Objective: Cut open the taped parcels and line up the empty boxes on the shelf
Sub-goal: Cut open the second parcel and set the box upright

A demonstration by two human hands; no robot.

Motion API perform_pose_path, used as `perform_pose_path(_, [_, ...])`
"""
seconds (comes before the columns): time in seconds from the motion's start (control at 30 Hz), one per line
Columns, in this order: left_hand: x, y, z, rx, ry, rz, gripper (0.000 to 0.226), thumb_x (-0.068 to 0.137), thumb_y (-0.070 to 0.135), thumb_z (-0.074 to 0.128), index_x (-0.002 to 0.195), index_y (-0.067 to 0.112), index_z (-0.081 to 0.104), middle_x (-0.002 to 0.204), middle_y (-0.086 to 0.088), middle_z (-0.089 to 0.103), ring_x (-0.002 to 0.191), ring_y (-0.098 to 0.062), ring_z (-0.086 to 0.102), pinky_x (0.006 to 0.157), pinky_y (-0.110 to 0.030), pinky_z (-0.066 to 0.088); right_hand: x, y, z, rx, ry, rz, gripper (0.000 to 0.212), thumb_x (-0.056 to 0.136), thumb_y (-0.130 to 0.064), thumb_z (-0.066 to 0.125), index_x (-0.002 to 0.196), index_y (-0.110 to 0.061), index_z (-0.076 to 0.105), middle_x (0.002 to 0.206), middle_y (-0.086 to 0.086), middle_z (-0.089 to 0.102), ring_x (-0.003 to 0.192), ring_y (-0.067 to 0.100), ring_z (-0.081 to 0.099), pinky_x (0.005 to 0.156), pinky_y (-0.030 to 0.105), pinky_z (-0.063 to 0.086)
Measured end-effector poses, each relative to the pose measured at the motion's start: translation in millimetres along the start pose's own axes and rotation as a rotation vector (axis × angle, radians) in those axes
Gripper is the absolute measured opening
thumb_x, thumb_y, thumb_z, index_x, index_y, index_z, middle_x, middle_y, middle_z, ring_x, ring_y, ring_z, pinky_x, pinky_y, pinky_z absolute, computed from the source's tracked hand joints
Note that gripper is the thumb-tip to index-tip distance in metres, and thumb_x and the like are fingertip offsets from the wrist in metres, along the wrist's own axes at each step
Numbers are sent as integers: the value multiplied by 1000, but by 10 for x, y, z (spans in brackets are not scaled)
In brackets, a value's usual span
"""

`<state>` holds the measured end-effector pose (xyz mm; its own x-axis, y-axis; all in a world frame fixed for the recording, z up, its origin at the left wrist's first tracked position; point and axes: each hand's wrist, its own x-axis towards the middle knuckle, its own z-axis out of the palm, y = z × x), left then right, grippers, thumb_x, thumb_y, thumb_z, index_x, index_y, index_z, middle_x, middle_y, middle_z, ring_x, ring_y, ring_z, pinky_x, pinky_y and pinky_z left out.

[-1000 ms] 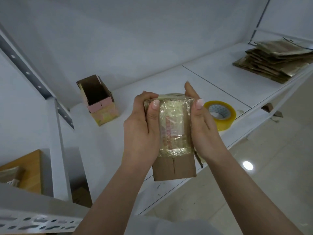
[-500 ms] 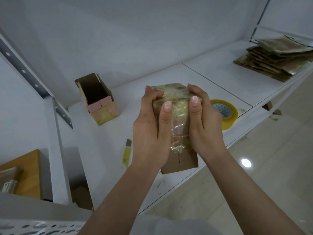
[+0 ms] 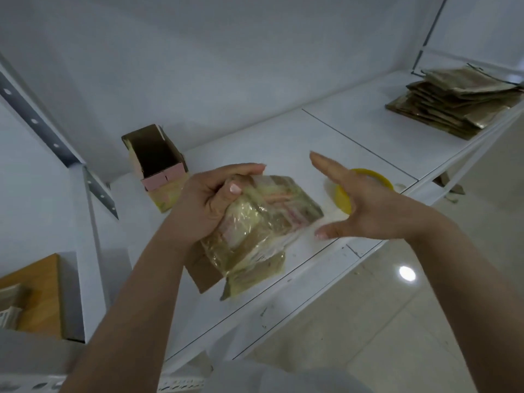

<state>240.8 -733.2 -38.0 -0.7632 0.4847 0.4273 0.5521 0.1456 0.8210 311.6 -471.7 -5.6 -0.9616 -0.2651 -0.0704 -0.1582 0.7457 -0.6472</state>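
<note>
A cardboard parcel [image 3: 263, 222] wrapped in shiny clear tape is tilted low over the front of the white shelf [image 3: 283, 143]. My left hand [image 3: 209, 202] grips its left end, fingers curled over the top. My right hand [image 3: 365, 202] is off the parcel, just to its right, with fingers spread and straight. An empty opened box [image 3: 158, 168] stands upright at the back left of the shelf. The knife seen earlier is hidden behind my left arm.
A yellow roll of tape [image 3: 351, 194] lies on the shelf behind my right hand. A stack of flattened taped cartons [image 3: 459, 106] lies at the far right. A metal upright [image 3: 93, 219] stands at left, with a wooden surface [image 3: 37, 290] beyond it.
My right hand has let go of the parcel and moved right with its fingers spread. The left hand has tilted the parcel onto its side and lowered it toward the shelf.
</note>
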Motion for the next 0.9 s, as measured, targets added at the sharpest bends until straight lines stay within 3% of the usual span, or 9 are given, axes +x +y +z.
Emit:
perform_pose_path(0.1, [43, 76, -8, -81, -132, 67, 58, 95, 54, 39, 123, 8, 62, 118, 11, 69, 110, -7, 65, 91, -18, 49, 19, 14, -18, -91, -197, -7, 127, 66, -50, 82, 153, -37, -10, 159, -19, 1, 145, -5, -6, 124, 39, 2])
perform_pose_path(0.2, [61, 111, 6, -88, -104, 68, 46, 96, 46, 43, 119, 12, 64, 110, 17, 71, 104, -5, 67, 87, -18, 51, 69, 31, 55, -59, -191, -80, 122, 65, -52, 82, 155, -33, 2, 155, -12, 26, 143, 6, 26, 122, 41, 19])
perform_pose_path(0.3, [114, 97, 14, 119, 288, 1, 32, 97, 36, 55, 112, 13, 71, 94, 19, 73, 91, 4, 67, 78, -17, 50, 92, 32, 86, -41, -90, -17, 105, 63, -44, 86, 149, -25, 28, 132, -11, 47, 121, 8, 47, 104, 35, 44])
perform_pose_path(0.37, [123, 101, 34, 235, 597, -51, 27, 99, 29, 55, 108, 11, 72, 92, 17, 70, 90, 7, 65, 79, -15, 49, 131, 62, 92, -114, 46, 58, 89, 59, -48, 85, 134, -24, 43, 118, -7, 52, 109, 13, 53, 92, 34, 49])
perform_pose_path(0.43, [92, 150, 116, 211, 700, -48, 21, 100, 24, 53, 104, 13, 70, 91, 11, 70, 90, 3, 67, 80, -14, 48, 169, 90, 103, -130, 191, 155, 81, 50, -63, 77, 116, -24, 51, 108, -6, 55, 100, 16, 56, 85, 36, 50])
perform_pose_path(0.57, [17, 172, 456, 215, 475, -15, 16, 98, 22, 55, 104, 22, 70, 99, 14, 70, 91, 3, 65, 80, -15, 50, 254, 104, 145, 76, 410, 272, 72, 43, -71, 69, 94, -21, 58, 88, -4, 63, 81, 14, 62, 79, 45, 54])
perform_pose_path(0.67, [-33, 193, 694, 217, 287, -80, 37, 98, 35, 50, 129, 19, 63, 133, 4, 62, 123, -2, 55, 101, -27, 48, 266, -12, 143, 202, 494, 232, 67, 52, -76, 74, 88, -21, 63, 72, -7, 65, 65, 8, 64, 62, 33, 52])
perform_pose_path(0.77, [-12, 225, 761, -2, 216, -224, 58, 98, 54, 41, 144, 19, 47, 149, 2, 46, 140, -7, 38, 116, -36, 34, 198, -91, 133, 361, 539, 184, 54, 70, -73, 61, 92, -24, 62, 79, -10, 65, 74, 5, 62, 65, 22, 47])
perform_pose_path(0.9, [23, 244, 670, -230, 177, -199, 80, 86, 77, 34, 147, 26, 43, 148, 11, 47, 139, -6, 40, 112, -36, 40, 147, -65, 124, 580, 592, 137, 46, 91, -62, 52, 105, -21, 68, 101, -4, 72, 100, 13, 66, 88, 28, 50])
